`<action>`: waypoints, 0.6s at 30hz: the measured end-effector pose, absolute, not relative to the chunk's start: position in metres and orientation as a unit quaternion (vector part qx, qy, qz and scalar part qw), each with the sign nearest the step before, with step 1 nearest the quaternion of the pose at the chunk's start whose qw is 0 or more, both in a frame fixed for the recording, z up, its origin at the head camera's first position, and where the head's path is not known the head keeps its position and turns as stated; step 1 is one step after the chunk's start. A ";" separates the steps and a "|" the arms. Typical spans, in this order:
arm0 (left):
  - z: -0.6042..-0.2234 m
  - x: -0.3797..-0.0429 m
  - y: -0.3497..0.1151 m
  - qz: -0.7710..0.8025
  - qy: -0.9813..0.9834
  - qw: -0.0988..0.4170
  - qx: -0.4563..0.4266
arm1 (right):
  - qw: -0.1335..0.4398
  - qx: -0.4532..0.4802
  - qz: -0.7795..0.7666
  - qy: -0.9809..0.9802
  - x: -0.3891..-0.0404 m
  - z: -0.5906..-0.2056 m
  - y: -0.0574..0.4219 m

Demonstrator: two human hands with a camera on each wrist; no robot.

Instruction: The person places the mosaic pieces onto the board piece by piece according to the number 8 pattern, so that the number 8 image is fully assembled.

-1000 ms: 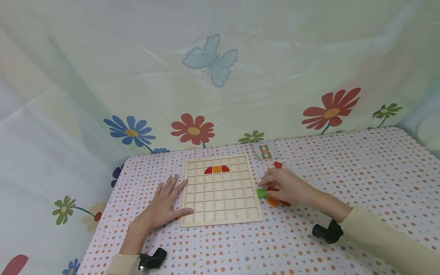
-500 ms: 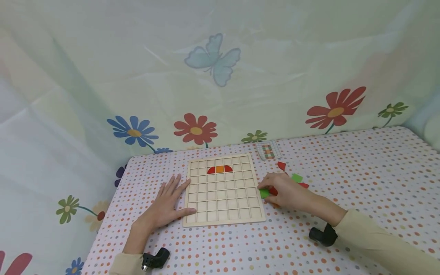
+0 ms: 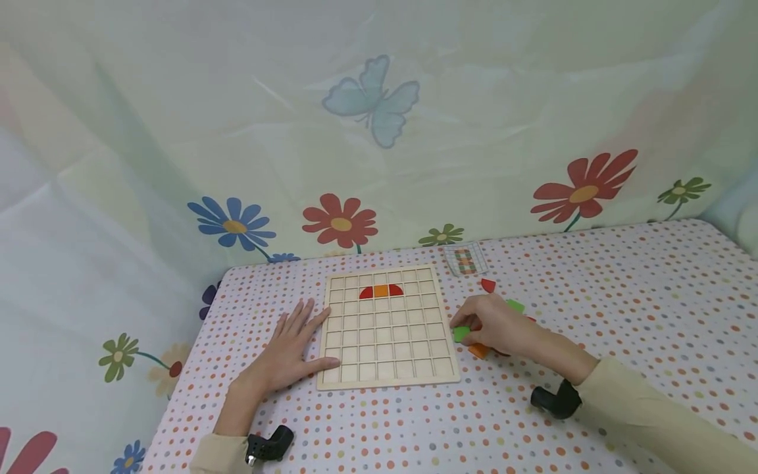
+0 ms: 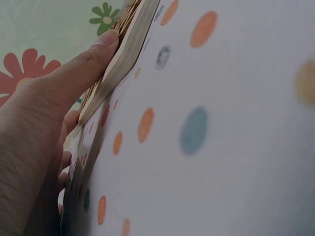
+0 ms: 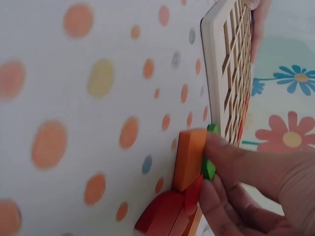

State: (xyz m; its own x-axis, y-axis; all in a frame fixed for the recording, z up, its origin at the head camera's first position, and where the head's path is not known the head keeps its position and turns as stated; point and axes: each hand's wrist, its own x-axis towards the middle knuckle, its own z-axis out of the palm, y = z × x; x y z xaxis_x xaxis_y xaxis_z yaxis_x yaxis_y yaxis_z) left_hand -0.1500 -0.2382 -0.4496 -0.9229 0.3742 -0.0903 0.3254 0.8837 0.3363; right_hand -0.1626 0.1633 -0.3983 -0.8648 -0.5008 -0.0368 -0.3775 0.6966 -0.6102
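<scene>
Two black wrist cameras ride by my cream sleeves, and between them the dotted bench stretches up to the near edge of the wooden grid board, so that side has sliding room. My left hand borders the board's left edge, flat and wide with fingers spread, its thumb laid over the rim near the closer corner. By the board's right edge it is tighter: my right hand is narrowed, thumb and fingertips pinching a green piece, with a slim strip of bench left between piece and board. An orange block and red pieces crowd close against my fingers. Past my knuckles a second green piece shows, and farther out a red quarter-round lies apart. Toward the board's far edge, an orange square sits between two red inlays. Beyond the far right corner rests a pattern card, near where the bench meets the flowered curtain.
</scene>
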 end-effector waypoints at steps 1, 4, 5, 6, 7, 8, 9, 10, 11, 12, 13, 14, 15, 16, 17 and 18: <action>-0.450 -0.150 -0.238 0.160 0.968 0.075 0.181 | 0.099 -0.235 -0.307 0.917 -0.162 -0.398 0.163; -0.450 -0.150 -0.237 0.160 0.968 0.075 0.180 | 0.091 -0.226 -0.315 0.917 -0.160 -0.398 0.163; -0.450 -0.149 -0.237 0.159 0.968 0.075 0.179 | 0.087 -0.225 -0.317 0.917 -0.159 -0.398 0.163; -0.450 -0.149 -0.237 0.159 0.968 0.076 0.179 | 0.085 -0.225 -0.321 0.916 -0.159 -0.399 0.163; -0.450 -0.149 -0.236 0.159 0.968 0.077 0.179 | 0.083 -0.224 -0.324 0.915 -0.158 -0.400 0.164; -0.449 -0.148 -0.236 0.159 0.968 0.079 0.179 | 0.081 -0.225 -0.328 0.914 -0.158 -0.400 0.165; -0.449 -0.148 -0.236 0.160 0.968 0.080 0.179 | 0.079 -0.225 -0.332 0.913 -0.157 -0.401 0.165; -0.449 -0.148 -0.235 0.161 0.967 0.080 0.179 | 0.077 -0.225 -0.337 0.911 -0.157 -0.402 0.166; -0.449 -0.148 -0.235 0.161 0.967 0.080 0.178 | 0.074 -0.226 -0.341 0.909 -0.157 -0.403 0.167; -0.449 -0.148 -0.235 0.160 0.968 0.079 0.179 | 0.070 -0.227 -0.345 0.908 -0.156 -0.403 0.168; -0.449 -0.148 -0.235 0.160 0.968 0.079 0.178 | 0.066 -0.228 -0.349 0.907 -0.156 -0.404 0.168; -0.449 -0.148 -0.235 0.159 0.968 0.080 0.177 | 0.062 -0.229 -0.353 0.905 -0.156 -0.404 0.168; -0.449 -0.149 -0.235 0.158 0.968 0.080 0.177 | 0.058 -0.230 -0.356 0.904 -0.156 -0.405 0.169; -0.449 -0.149 -0.236 0.157 0.968 0.081 0.176 | 0.053 -0.231 -0.359 0.903 -0.155 -0.405 0.169; -0.449 -0.149 -0.236 0.156 0.969 0.081 0.176 | 0.049 -0.232 -0.361 0.902 -0.155 -0.405 0.169; -0.449 -0.150 -0.236 0.156 0.968 0.082 0.176 | 0.045 -0.233 -0.365 0.900 -0.155 -0.406 0.169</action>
